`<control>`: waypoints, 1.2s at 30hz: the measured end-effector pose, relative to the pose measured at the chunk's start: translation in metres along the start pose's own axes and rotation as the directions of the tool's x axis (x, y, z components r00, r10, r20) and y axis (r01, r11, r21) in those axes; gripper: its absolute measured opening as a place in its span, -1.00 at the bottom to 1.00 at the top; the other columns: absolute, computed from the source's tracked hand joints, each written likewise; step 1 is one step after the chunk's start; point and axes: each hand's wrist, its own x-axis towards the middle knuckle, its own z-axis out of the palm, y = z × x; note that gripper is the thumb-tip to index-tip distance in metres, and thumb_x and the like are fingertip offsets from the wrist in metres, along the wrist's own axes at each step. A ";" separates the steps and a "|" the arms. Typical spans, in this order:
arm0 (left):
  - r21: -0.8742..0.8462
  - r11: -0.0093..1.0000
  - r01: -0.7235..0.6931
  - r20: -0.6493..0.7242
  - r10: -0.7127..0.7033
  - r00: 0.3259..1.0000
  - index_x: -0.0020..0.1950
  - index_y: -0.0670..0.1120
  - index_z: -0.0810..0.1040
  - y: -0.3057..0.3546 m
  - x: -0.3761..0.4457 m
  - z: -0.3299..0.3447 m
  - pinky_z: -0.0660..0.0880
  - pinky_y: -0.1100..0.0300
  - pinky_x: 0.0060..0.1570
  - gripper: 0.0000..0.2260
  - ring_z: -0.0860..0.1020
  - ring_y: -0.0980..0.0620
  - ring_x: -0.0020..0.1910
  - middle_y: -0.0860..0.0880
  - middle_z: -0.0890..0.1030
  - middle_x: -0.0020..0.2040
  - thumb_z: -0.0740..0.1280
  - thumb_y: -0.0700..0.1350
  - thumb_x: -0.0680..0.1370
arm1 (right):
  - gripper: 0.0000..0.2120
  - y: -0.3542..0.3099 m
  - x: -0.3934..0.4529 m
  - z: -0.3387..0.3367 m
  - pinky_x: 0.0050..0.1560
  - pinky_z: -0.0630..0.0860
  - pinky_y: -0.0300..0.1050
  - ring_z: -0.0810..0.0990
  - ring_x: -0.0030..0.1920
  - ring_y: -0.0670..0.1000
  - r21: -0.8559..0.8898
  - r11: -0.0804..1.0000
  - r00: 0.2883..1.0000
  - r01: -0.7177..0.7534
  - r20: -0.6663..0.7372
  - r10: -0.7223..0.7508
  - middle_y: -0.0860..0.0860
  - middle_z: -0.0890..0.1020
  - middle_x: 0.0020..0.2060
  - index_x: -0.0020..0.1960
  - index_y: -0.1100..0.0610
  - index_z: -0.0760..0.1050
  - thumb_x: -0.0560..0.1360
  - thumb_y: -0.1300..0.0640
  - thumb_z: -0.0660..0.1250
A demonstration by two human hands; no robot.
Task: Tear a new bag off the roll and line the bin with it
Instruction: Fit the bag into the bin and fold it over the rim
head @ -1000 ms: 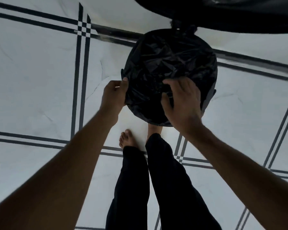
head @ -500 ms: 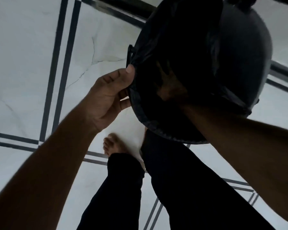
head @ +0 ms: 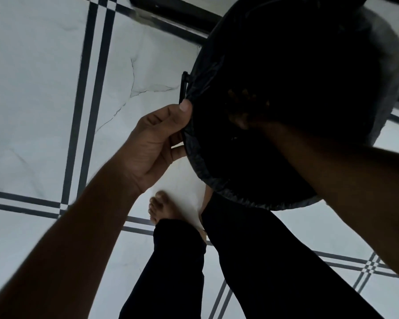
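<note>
- Bin [head: 378,72] stands on the tiled floor [head: 39,93], just ahead of the person's bare feet; the head view looks almost straight down into its mouth.
- Black bag [head: 197,162] is already draped inside the bin, its edge folded out over the near-left rim. The roll is not in view.
- Left hand [head: 154,143] pinches the bag's edge at the left rim, thumb pressed on top and fingers curled beneath. Judged purpose: pin the film so it cannot slide in while the other arm works.
- Right hand [head: 244,107] is sunk inside the bin, dim against the black plastic; finger spread cannot be told. Likely pushing the liner down toward the bottom.
- Interior is too dark to see how far the bag has seated.
- Risk, as judgement: thin film may pull off the far rim, which is hidden here.
- Lining looks well along; the cuff all round is unconfirmed.
</note>
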 end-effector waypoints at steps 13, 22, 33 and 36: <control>0.075 0.997 0.029 -0.005 -0.029 1.000 0.13 -0.14 0.60 0.005 0.000 -0.005 0.55 0.09 0.17 -0.65 0.60 0.04 0.05 -0.05 0.65 0.05 0.35 0.05 0.45 | -0.69 -0.017 0.001 0.079 0.01 0.50 -0.04 0.56 0.01 0.13 0.042 0.934 0.858 0.354 -0.413 -0.306 0.18 0.63 -0.02 0.09 0.13 0.52 0.64 -0.01 0.07; 0.180 0.981 -0.065 -0.308 0.119 0.944 -0.06 0.02 0.62 0.014 -0.028 0.023 0.58 0.16 -0.01 -0.91 0.65 0.11 -0.12 0.09 0.68 -0.14 0.34 -0.03 0.58 | -0.73 -0.012 -0.122 -0.017 0.13 0.47 -0.16 0.60 0.17 0.13 0.457 0.880 0.911 0.126 -0.404 0.080 0.11 0.65 0.12 0.19 0.08 0.59 0.54 0.18 0.24; 0.976 0.140 -0.168 0.045 0.624 0.780 0.43 -0.08 0.41 0.048 -0.013 0.096 0.45 0.03 0.25 -0.54 0.45 -0.07 0.32 -0.09 0.42 0.39 0.27 -0.15 0.51 | -0.68 0.073 -0.173 -0.067 0.40 0.30 0.05 0.37 0.41 0.18 0.257 0.960 0.478 0.115 -0.861 0.174 0.12 0.43 0.39 0.25 0.06 0.53 0.50 0.12 0.25; 0.990 0.027 -0.137 0.101 0.539 0.836 0.56 -0.11 0.20 0.051 0.004 0.107 0.38 -0.12 0.29 -0.45 0.40 -0.24 0.39 -0.17 0.30 0.50 0.25 -0.11 0.59 | -0.69 0.074 -0.165 -0.078 0.24 0.35 -0.27 0.51 0.26 0.10 0.273 0.915 0.529 0.299 -0.845 0.079 0.09 0.58 0.19 0.21 0.15 0.55 0.50 0.18 0.22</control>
